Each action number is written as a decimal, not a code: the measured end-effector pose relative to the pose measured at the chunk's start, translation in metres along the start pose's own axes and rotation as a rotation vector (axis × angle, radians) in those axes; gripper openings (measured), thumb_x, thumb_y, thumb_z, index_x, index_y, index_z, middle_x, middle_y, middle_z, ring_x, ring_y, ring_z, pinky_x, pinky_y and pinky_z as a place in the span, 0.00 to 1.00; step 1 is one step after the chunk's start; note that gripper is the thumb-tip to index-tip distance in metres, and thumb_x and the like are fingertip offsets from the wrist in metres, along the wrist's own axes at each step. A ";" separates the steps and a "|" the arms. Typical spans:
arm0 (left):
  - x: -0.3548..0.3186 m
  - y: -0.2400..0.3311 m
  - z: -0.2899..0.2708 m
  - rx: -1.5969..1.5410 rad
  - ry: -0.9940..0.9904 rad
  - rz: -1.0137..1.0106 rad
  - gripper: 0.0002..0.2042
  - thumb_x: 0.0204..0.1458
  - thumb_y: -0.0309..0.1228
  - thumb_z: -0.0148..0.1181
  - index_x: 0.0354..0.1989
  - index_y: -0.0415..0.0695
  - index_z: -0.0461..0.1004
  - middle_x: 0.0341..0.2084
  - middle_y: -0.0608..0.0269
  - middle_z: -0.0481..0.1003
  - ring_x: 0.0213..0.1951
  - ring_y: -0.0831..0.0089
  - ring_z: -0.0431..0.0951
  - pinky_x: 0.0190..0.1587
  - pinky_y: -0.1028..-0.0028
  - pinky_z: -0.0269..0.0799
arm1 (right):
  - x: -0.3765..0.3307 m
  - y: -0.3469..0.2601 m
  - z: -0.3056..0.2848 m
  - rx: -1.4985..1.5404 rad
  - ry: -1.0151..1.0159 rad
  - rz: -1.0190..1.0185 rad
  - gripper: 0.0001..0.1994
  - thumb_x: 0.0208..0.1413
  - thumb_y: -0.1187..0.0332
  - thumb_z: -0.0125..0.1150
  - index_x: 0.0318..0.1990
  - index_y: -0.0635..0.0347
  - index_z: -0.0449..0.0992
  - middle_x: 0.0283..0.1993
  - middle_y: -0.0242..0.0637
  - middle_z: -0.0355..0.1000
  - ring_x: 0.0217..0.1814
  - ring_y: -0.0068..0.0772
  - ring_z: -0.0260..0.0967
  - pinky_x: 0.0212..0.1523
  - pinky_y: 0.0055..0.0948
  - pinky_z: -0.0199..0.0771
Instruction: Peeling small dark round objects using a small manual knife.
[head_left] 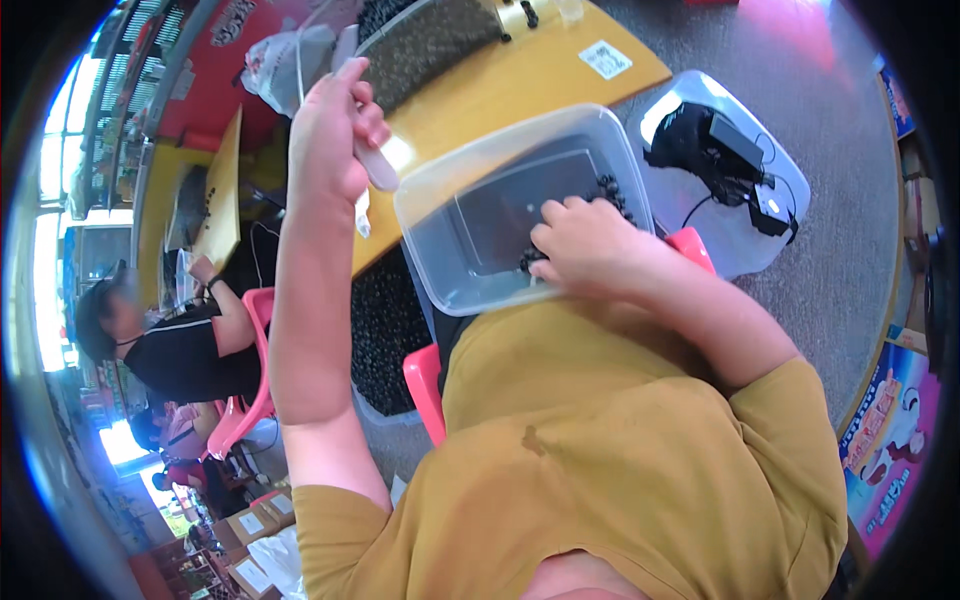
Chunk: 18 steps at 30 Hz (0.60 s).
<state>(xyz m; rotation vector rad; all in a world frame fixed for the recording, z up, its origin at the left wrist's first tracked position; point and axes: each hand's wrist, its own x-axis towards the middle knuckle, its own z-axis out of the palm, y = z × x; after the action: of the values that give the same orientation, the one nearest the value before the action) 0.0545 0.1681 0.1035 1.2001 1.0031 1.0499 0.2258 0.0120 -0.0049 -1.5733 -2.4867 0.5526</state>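
Note:
My left hand (335, 135) is raised over the table's near edge. Its fingers wrap round a pale, flat, round-ended object (376, 165), whose kind I cannot make out. A clear plastic tub (425, 240) rests at my lap. Inside it, my right hand (585, 245) lies low by the near right side, fingers curled over small black pieces (527, 260). More of these pieces (612, 190) lie against the tub's right wall. What sits under the right palm is hidden.
The yellow table (520, 75) bears a dark mass of small pieces (430, 50) and a white printed card (605, 60). A bin of black pieces (385, 340) stands below. To the right, another clear tub (735, 250) holds black gear with cables. A co-worker (180, 345) sits left.

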 end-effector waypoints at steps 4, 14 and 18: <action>-0.066 -0.025 0.009 -0.001 -0.070 -0.065 0.11 0.52 0.31 0.53 0.39 0.37 0.67 0.18 0.70 0.63 0.13 0.85 0.58 0.16 0.83 0.55 | 0.008 0.010 0.007 0.175 -0.166 -0.086 0.09 0.48 0.68 0.50 0.32 0.65 0.71 0.36 0.46 0.67 0.40 0.47 0.66 0.44 0.39 0.66; -0.140 -0.069 -0.007 -0.092 -0.007 -0.060 0.11 0.53 0.32 0.52 0.38 0.35 0.68 0.14 0.73 0.62 0.12 0.88 0.57 0.15 0.87 0.53 | 0.019 0.001 0.008 0.208 0.278 -0.015 0.07 0.48 0.69 0.53 0.32 0.63 0.71 0.31 0.45 0.70 0.35 0.49 0.66 0.36 0.38 0.66; -0.147 -0.076 -0.006 -0.084 -0.012 -0.075 0.12 0.54 0.33 0.51 0.38 0.35 0.69 0.13 0.74 0.63 0.12 0.89 0.57 0.15 0.88 0.51 | 0.020 -0.007 0.000 0.371 0.358 0.037 0.09 0.49 0.65 0.57 0.33 0.62 0.71 0.26 0.38 0.69 0.25 0.33 0.67 0.27 0.28 0.66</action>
<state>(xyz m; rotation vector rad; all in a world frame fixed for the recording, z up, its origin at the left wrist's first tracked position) 0.0225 0.0214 0.0340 1.0908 0.9780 1.0147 0.2105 0.0273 -0.0039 -1.4286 -1.9653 0.6289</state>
